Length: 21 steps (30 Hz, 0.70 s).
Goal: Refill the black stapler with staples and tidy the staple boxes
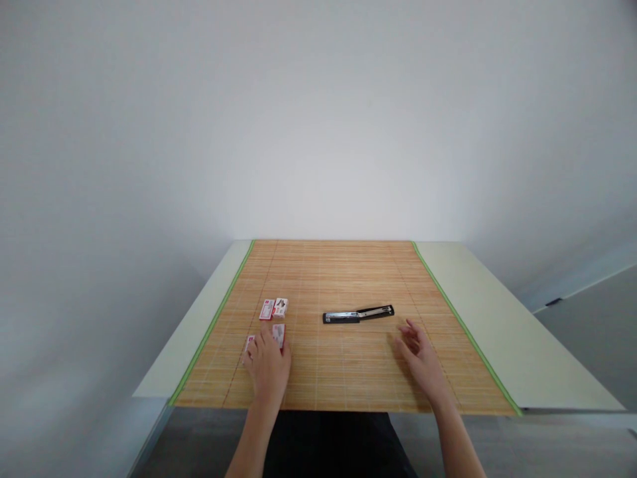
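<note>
My left hand [269,366] is at the left of the mat, its thumb and forefinger around a small red-and-white staple box [279,334]. Another small box [249,341] shows partly from under its outer fingers. Just beyond lie two more small boxes side by side, a red-and-white one [267,309] and a white one with a dark picture [281,307]. A black stapler [341,317] lies opened out flat at the middle, its metal parts facing up. To the right of it, my right hand [422,362] hovers with fingers loosely curved and apart, holding nothing.
A bamboo mat [348,378] with green edging covers the middle of the white table [490,312]. White walls [338,133] stand behind the table and to the sides. The near table edge is close to my lap.
</note>
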### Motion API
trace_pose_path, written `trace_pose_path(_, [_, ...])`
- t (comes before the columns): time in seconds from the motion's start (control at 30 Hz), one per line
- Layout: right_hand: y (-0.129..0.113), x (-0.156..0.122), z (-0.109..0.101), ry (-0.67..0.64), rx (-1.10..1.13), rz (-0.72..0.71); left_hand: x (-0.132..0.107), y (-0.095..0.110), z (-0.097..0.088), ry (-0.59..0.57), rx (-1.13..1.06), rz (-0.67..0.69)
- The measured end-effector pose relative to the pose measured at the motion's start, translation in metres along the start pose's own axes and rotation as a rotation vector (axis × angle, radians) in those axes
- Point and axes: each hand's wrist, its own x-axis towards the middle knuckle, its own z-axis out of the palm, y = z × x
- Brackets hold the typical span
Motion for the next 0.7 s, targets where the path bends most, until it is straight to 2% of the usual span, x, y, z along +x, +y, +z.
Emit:
trace_pose_path(0.07, [-0.005,-0.023,0.006,0.075,-0.079,0.009,-0.003,0.005,0.002,-0.110,-0.107,0.120])
trace_pose_path(0.1, [-0.009,-0.034,0.011,0.067,-0.108,-0.003,-0.007,0.011,0.003,-0.179,-0.201,0.205])
trace_pose_path(0.2, [-0.027,-0.055,0.035,-0.089,-0.193,-0.174,-0.021,0.039,0.004,-0.401,-0.539,0.489])
trace_pose_path(0.27, [-0.038,-0.060,0.051,-0.161,-0.260,-0.303,-0.027,0.054,0.003,-0.498,-0.676,0.602])
trace_pose_path(0.33, [-0.042,-0.061,0.062,-0.184,-0.312,-0.364,-0.028,0.060,0.001,-0.514,-0.721,0.614])
trace_pose_path(0.4, [-0.042,-0.061,0.065,-0.196,-0.346,-0.372,-0.024,0.058,0.000,-0.498,-0.708,0.581])
trace_pose_path(0.53, [-0.037,-0.059,0.064,-0.229,-0.379,-0.370,-0.016,0.048,0.001,-0.533,-0.649,0.592])
trace_pose_path(0.7, [-0.043,-0.049,0.060,-0.252,-0.355,-0.375,-0.016,0.053,0.006,-0.534,-0.630,0.596])
